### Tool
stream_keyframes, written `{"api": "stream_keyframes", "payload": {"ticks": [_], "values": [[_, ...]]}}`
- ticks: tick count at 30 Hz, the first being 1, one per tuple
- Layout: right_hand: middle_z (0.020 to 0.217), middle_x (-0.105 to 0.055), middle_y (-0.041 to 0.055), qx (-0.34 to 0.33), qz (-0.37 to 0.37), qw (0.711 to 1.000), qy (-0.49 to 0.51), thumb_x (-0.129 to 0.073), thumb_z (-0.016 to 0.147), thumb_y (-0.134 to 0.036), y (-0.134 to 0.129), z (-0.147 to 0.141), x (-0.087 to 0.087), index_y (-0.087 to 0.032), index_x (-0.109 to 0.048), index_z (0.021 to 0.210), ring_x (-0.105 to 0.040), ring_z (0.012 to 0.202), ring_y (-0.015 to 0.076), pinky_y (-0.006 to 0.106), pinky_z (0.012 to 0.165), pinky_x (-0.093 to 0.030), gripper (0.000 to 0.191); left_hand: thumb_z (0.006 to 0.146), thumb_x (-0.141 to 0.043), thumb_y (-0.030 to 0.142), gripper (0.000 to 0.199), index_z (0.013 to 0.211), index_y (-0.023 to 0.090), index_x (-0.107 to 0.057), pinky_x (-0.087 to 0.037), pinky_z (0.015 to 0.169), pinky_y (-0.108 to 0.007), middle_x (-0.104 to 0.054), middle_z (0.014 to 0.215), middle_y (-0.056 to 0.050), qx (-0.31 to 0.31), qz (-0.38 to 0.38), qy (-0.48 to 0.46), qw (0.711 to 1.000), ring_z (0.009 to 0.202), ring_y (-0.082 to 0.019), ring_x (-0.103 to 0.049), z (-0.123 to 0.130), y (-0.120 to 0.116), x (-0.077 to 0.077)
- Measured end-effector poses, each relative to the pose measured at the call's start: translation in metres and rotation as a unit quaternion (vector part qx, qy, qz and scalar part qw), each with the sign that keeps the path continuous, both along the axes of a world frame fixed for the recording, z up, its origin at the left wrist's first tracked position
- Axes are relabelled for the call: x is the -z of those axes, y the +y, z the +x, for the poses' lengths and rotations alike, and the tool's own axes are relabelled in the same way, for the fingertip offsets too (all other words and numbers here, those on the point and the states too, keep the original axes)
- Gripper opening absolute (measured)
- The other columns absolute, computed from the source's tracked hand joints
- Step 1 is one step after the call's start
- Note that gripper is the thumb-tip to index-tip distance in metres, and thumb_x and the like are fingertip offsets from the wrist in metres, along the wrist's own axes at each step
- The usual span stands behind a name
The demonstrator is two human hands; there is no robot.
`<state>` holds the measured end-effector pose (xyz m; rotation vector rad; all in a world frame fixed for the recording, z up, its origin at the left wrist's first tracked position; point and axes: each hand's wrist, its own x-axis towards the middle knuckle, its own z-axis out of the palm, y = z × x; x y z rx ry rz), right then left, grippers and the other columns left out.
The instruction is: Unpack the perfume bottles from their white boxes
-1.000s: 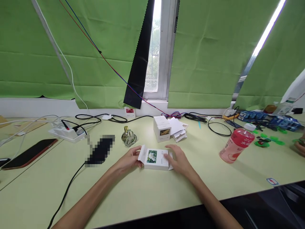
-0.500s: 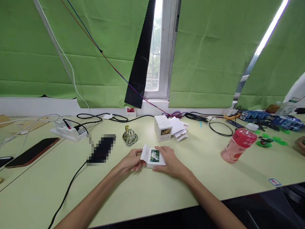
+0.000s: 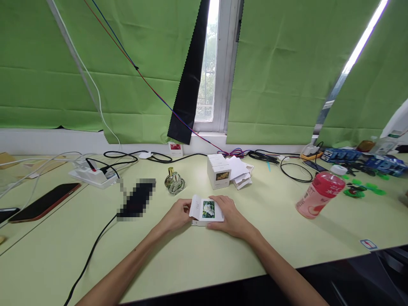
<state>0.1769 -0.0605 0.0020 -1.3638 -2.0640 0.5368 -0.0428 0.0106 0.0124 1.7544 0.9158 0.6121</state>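
A small white cardboard box [image 3: 213,215] with a white flower picture lies on the table in front of me, its left end flap raised. My right hand [image 3: 228,214] grips the right part of the box, thumb along the near edge and fingers over the far side. At the open left end is my left hand [image 3: 179,214], fingers curled in behind the flap; whatever they pinch is hidden. Beyond my hands stand two glass perfume bottles [image 3: 174,183], one with a gold cap, and white boxes in a row [image 3: 218,172] beside a heap of white paper pieces [image 3: 238,171].
A pink drink bottle [image 3: 320,193] stands to the right. On the left lie a phone [image 3: 44,203], a blurred-out dark device [image 3: 137,199] and a white power strip [image 3: 94,175]. Black cables [image 3: 161,158] run along the wall, where a small box with a red picture [image 3: 175,148] leans.
My left fingers have drawn in behind the flap, and the reddish bit near them no longer shows. The box has shifted slightly right; my right hand keeps its hold.
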Motion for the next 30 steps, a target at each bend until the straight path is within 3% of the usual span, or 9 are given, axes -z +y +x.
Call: {"api": "stream_keyframes", "payload": {"ticks": [4, 11, 15, 21, 25, 27, 30], "values": [[0.134, -0.053, 0.0102, 0.009, -0.006, 1.000, 0.007, -0.079, 0.076, -0.041, -0.001, 0.002, -0.001, -0.024, -0.042, 0.142, -0.043, 0.126, 0.0292, 0.045, 0.109, -0.033, 0.077, 0.068, -0.066, 0.028, 0.031, 0.092, 0.010, -0.075, -0.050, 0.074, -0.031, -0.074, 0.090, -0.008, 0.049, 0.008, 0.042, 0.998, 0.084, -0.026, -0.066, 0.000, -0.002, -0.003], [0.135, -0.052, 0.0092, 0.004, -0.004, 1.000, 0.018, -0.080, 0.074, -0.041, -0.001, 0.005, 0.002, -0.027, -0.042, 0.142, -0.043, 0.127, 0.0296, 0.046, 0.109, -0.034, 0.080, 0.070, -0.062, 0.027, 0.021, 0.080, 0.011, -0.073, -0.044, 0.062, -0.025, -0.072, 0.079, -0.003, 0.000, 0.097, 0.070, 0.993, 0.073, -0.022, -0.062, 0.012, -0.009, 0.008], [0.137, -0.051, 0.0093, -0.002, -0.017, 1.000, 0.014, -0.080, 0.073, -0.043, -0.001, 0.010, 0.000, -0.026, -0.042, 0.143, -0.042, 0.128, 0.0291, 0.045, 0.109, -0.034, 0.082, 0.072, -0.058, 0.022, 0.016, 0.071, 0.011, -0.071, -0.041, 0.060, -0.024, -0.065, 0.071, -0.002, 0.004, 0.133, 0.050, 0.990, 0.068, -0.017, -0.056, 0.014, -0.008, 0.012], [0.137, -0.050, 0.0107, 0.025, -0.044, 0.999, -0.013, -0.077, 0.075, -0.048, -0.007, 0.034, -0.006, -0.024, -0.045, 0.142, -0.042, 0.129, 0.0303, 0.045, 0.110, -0.033, 0.078, 0.071, -0.074, 0.043, 0.030, 0.082, 0.015, -0.076, -0.039, 0.057, -0.024, -0.060, 0.072, -0.002, -0.022, 0.155, 0.094, 0.983, 0.065, -0.014, -0.051, -0.034, 0.013, -0.005], [0.136, -0.050, 0.0110, 0.037, -0.051, 0.998, -0.026, -0.076, 0.075, -0.047, -0.010, 0.040, -0.009, -0.023, -0.046, 0.142, -0.043, 0.127, 0.0303, 0.044, 0.109, -0.034, 0.078, 0.075, -0.070, 0.054, 0.043, 0.091, 0.014, -0.071, -0.040, 0.049, -0.024, -0.061, 0.065, -0.002, -0.044, 0.072, 0.117, 0.990, 0.055, -0.014, -0.051, -0.067, 0.022, -0.020], [0.132, -0.052, 0.0115, 0.048, -0.054, 0.997, -0.041, -0.077, 0.072, -0.044, -0.010, 0.038, -0.011, -0.022, -0.047, 0.141, -0.045, 0.123, 0.0308, 0.046, 0.107, -0.036, 0.078, 0.075, -0.069, 0.055, 0.045, 0.094, 0.015, -0.070, -0.041, 0.047, -0.024, -0.061, 0.063, -0.001, -0.069, 0.071, 0.118, 0.988, 0.051, -0.014, -0.052, -0.072, 0.022, -0.029], [0.127, -0.053, 0.0124, 0.060, -0.057, 0.995, -0.064, -0.078, 0.070, -0.042, -0.009, 0.034, -0.014, -0.021, -0.048, 0.140, -0.047, 0.118, 0.0318, 0.048, 0.104, -0.037, 0.079, 0.076, -0.067, 0.053, 0.039, 0.091, 0.017, -0.069, -0.041, 0.048, -0.023, -0.060, 0.061, 0.001, -0.099, 0.133, 0.127, 0.978, 0.045, -0.012, -0.051, -0.064, 0.023, -0.044]]}}
